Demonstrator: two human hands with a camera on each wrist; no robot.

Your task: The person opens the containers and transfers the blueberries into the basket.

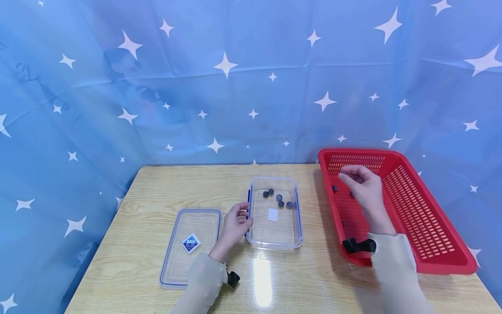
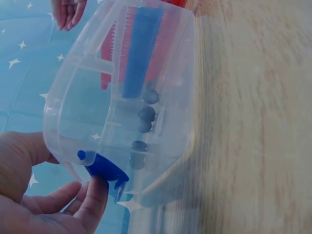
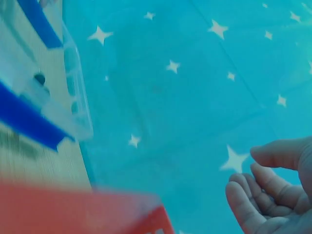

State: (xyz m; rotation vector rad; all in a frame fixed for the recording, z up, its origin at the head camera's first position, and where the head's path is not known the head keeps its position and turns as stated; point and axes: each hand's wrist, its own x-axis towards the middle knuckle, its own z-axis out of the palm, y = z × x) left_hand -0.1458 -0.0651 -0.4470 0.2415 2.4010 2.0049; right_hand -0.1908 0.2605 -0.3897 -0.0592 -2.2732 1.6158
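Note:
My left hand holds the left side of a clear plastic food box. In the left wrist view its thumb lies at the box's rim, and its fingers touch a blue latch. Several blueberries lie on the box's floor, towards its far end in the head view. Above the red basket hangs my right hand, fingers loosely bent. In the right wrist view, thumb and fingertips stand apart with nothing visible between them. A few blueberries lie in the basket, partly hidden by that hand and arm.
A clear lid with a blue edge and a blue-white label lies on the wooden table, left of the box. Behind the table hangs a blue curtain with white stars. The basket's walls rise at the table's right side.

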